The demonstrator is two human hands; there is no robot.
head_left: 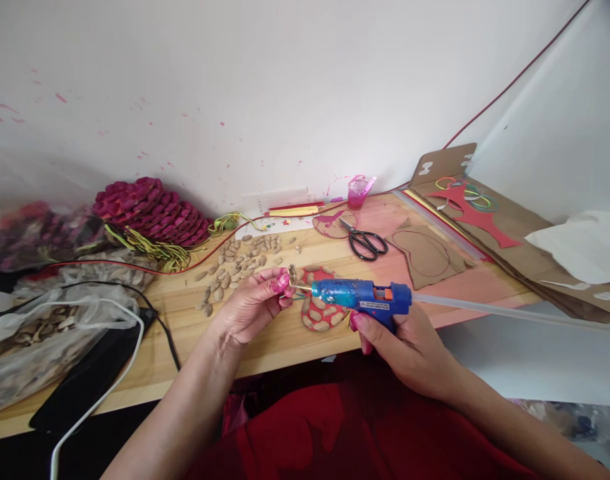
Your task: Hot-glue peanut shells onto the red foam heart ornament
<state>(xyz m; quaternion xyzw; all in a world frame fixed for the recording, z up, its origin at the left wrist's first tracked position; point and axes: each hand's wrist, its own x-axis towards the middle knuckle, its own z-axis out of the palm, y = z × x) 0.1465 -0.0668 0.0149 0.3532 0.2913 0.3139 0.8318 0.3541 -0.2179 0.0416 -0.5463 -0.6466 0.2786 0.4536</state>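
Observation:
My left hand [257, 300] pinches a small tan piece, apparently a peanut shell [293, 274], between thumb and fingertips. My right hand [405, 347] is wrapped around the handle of a blue glue gun [359, 297]. The gun's metal nozzle points left and is at the held piece; I cannot tell whether they touch. A clear glue stick [465, 305] sticks out of the gun's back end. Under the gun lies a rounded red shape [329, 313] with several peanuts on it, partly hidden by the gun. Loose peanuts [245, 257] are scattered behind my left hand.
Black scissors [369, 245] lie beyond the gun, beside cut cardboard [429, 257] and a pink cup [358, 193]. Bundled magenta pieces [149, 210] and a plastic bag [35, 347] sit left. A red cord [225, 241] and white cable [112, 387] cross the table. Brown board [525, 267] stands right.

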